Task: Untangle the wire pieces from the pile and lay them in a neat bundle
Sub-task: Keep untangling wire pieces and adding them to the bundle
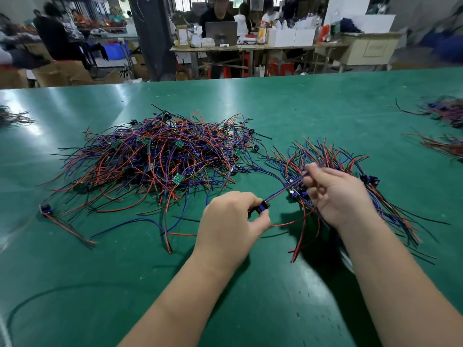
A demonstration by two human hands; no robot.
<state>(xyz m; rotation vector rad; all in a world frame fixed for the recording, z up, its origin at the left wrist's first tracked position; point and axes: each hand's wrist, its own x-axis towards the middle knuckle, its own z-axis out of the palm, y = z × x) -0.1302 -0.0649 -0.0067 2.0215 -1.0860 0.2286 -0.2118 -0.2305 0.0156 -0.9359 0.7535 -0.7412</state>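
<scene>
Now, left hand [233, 219] fingers pinch the black connector [263, 206], right hand [338, 196] fingers clamp its blue wire [285, 187] — stretched taut. Tug hard and strands of the bundle [333, 156] underneath could snag and scatter.

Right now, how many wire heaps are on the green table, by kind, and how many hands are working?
Tangled pile: 1
Laid-out bundle: 1
Small heaps at the table sides: 3
Hands, left hand and right hand, gripping one wire piece: 2
Total: 7

Red, blue and black wire pile [155, 159] — small green boards — on a scuffed green table [313, 103].
</scene>
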